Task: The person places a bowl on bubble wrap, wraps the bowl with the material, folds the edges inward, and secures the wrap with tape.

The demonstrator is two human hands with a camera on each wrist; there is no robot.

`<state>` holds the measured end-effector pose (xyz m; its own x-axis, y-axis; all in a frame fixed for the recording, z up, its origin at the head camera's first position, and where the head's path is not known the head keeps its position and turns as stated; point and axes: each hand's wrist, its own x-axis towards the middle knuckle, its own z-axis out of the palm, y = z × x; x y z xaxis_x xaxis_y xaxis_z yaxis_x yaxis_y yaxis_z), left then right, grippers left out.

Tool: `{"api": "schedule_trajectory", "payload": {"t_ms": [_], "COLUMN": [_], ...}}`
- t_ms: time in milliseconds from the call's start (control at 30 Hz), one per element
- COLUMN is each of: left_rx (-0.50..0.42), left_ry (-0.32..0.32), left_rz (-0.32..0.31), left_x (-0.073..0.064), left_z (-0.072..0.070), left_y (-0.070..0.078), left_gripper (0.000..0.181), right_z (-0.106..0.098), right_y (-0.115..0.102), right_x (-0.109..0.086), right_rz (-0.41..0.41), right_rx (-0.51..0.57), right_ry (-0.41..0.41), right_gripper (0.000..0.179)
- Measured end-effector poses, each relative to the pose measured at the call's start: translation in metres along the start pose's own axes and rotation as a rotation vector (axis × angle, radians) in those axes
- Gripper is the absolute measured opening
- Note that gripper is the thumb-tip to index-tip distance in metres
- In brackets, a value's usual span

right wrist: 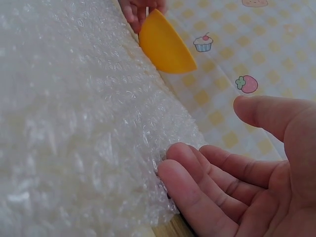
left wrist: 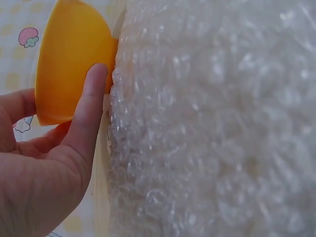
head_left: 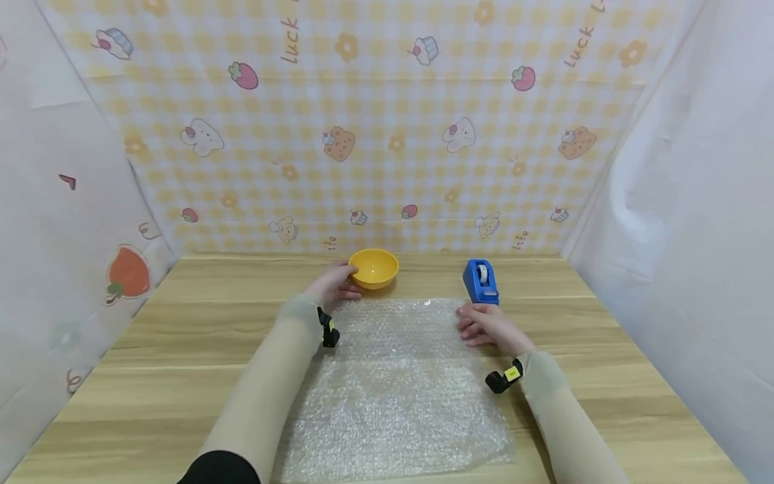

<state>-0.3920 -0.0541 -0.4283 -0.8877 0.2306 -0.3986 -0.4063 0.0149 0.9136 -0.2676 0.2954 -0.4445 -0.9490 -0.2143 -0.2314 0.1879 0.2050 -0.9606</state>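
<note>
A yellow bowl (head_left: 375,267) sits upright beyond the far edge of a sheet of bubble wrap (head_left: 399,390), which lies spread flat. My left hand (head_left: 334,282) grips the bowl at its left side, thumb at the rim and fingers against the outside. The left wrist view shows the bowl (left wrist: 74,59) side-on with one finger laid along its wall. My right hand (head_left: 491,327) is by the far right corner of the bubble wrap. In the right wrist view its fingertips (right wrist: 173,173) are right at the sheet's edge, and the thumb stands apart from them.
A blue tape dispenser (head_left: 481,282) with a roll of tape stands just beyond my right hand. The wooden table (head_left: 199,349) ends at a yellow checked cloth backdrop (head_left: 387,175), with white cloth hanging at both sides.
</note>
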Motion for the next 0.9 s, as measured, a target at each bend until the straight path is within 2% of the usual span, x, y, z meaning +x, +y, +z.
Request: {"api": "schedule_trajectory", "payload": {"t_ms": [200,400,500,600,767,900], "left_rx": [0.032,0.016,0.005,0.020,0.078,0.120], "left_ry": [0.017,0.027,0.039,0.036,-0.028,-0.105], "left_rz": [0.021,0.003,-0.007,0.010,0.087,0.133], "left_x": [-0.001,-0.002,-0.008,-0.017,-0.031,-0.043], "left_z": [0.004,0.003,0.002,0.002,0.002,-0.001], "left_y": [0.002,0.004,0.007,0.009,0.009,0.005], "left_gripper": [0.045,0.046,0.048,0.047,0.044,0.042], "right_z": [-0.001,-0.001,0.000,-0.001,-0.002,-0.002], "right_y": [-0.001,-0.001,-0.002,-0.002,-0.001,-0.001], "right_x": [0.000,0.002,0.002,0.001,0.002,0.003], "right_rz": [0.006,0.002,0.005,0.010,0.014,0.011], "right_rx": [0.000,-0.004,-0.007,-0.010,-0.006,-0.001], "right_ry": [0.009,-0.006,-0.003,-0.001,-0.002,-0.004], "right_gripper": [0.041,0.041,0.041,0.041,0.040,0.040]}}
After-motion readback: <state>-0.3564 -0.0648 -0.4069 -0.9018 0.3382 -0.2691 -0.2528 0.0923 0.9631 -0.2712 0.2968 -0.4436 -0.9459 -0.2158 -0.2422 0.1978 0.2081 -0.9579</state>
